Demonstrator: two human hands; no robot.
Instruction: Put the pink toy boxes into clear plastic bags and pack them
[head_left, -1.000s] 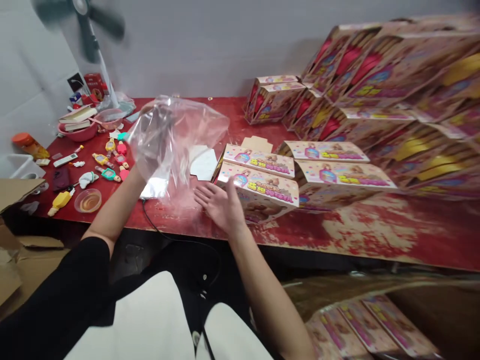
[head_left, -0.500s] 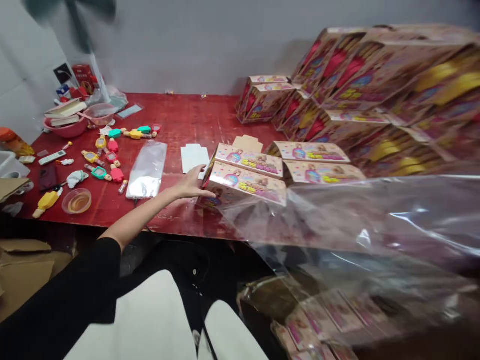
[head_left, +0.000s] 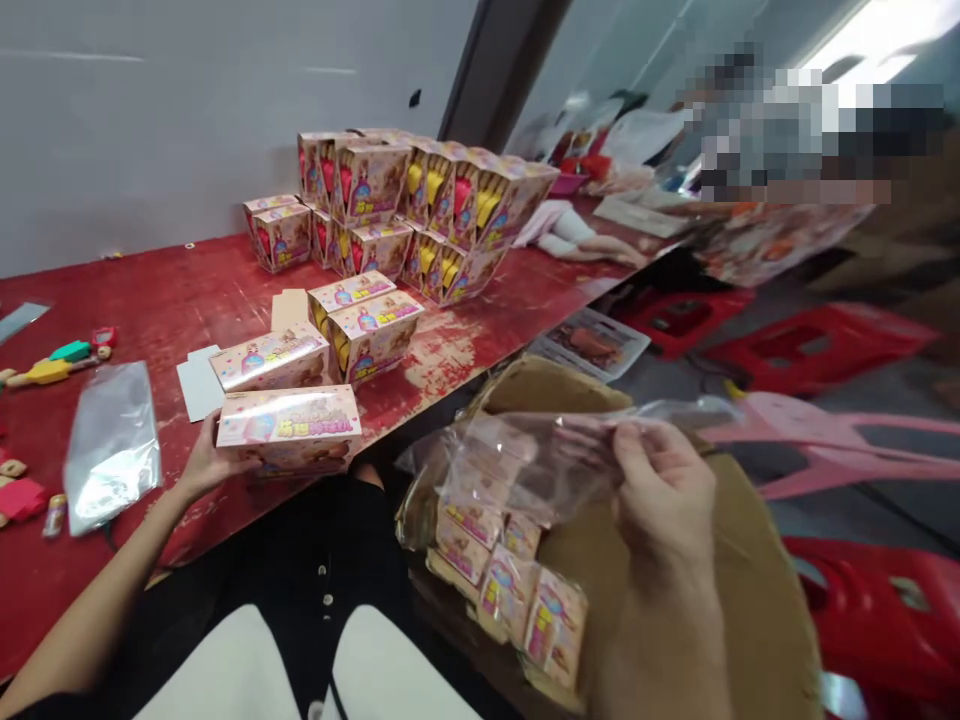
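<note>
My left hand (head_left: 204,462) grips the left end of a pink printed box (head_left: 289,425) at the front edge of the red table. Some of its fingers are hidden behind the box. My right hand (head_left: 664,480), off to the right, pinches the edge of a clear plastic bag (head_left: 536,465) stretched over an open cardboard carton (head_left: 720,600). Several printed boxes (head_left: 555,620) lie inside that carton, partly seen through the plastic. Behind the held box stand another printed box (head_left: 274,358) and a pair of boxes (head_left: 379,325).
Stacks of printed boxes (head_left: 375,185) rise at the back of the red table (head_left: 172,290). White card (head_left: 201,385) and a clear plastic sleeve (head_left: 116,440) lie to the left. Red stools (head_left: 832,345) and a pink stool (head_left: 795,430) are on the right. A blurred-out person sits farther off.
The view has swung right. My left hand has closed on the front box and drawn it apart from the one behind. My right hand has come into view, and the plastic has dropped over the carton.
</note>
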